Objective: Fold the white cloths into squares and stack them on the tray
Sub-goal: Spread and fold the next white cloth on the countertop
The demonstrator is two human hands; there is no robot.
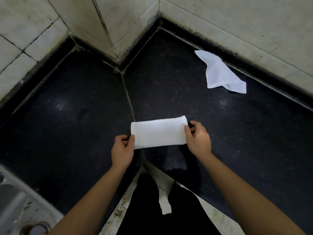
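Note:
A white cloth point(158, 134) folded into a long rectangle is held just above the black stone counter point(67, 116), in the middle of the view. My left hand point(122, 150) pinches its left short edge between thumb and fingers. My right hand point(198, 138) pinches its right short edge the same way. A second white cloth point(219, 72) lies crumpled and unfolded on the counter at the back right, near the wall. No tray is in view.
The counter forms an inner corner, with tiled walls point(237, 22) rising behind it. A steel sink point(15, 202) shows at the lower left. Below the counter's front edge are my dark trousers point(166, 212) and a pale floor.

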